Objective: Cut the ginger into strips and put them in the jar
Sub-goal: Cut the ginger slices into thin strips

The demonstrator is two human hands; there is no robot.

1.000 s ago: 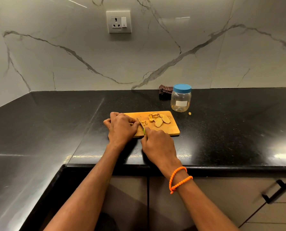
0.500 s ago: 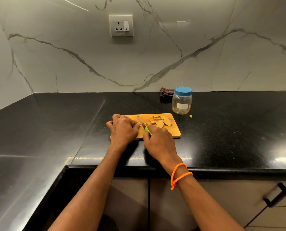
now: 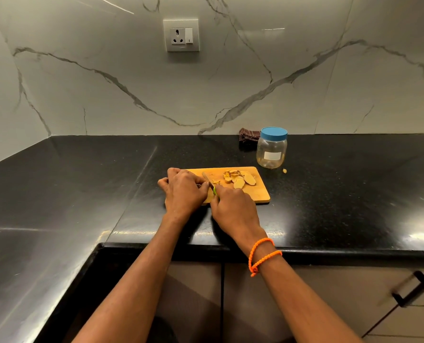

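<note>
Your right hand (image 3: pixel 233 206) grips the knife (image 3: pixel 208 181) by its green handle, blade lying flat on the board (image 3: pixel 261 191). Your left hand (image 3: pixel 183 191) rests curled on the board's left end, just beside the blade; whether it pins any ginger, you cannot tell. Ginger slices (image 3: pixel 240 180) lie piled at the board's far right. The jar (image 3: pixel 272 148), lid on, stands just beyond the board's far right corner on the counter (image 3: pixel 82 181).

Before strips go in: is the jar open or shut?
Shut. The jar stands upright behind the board with its blue lid still on.
</note>
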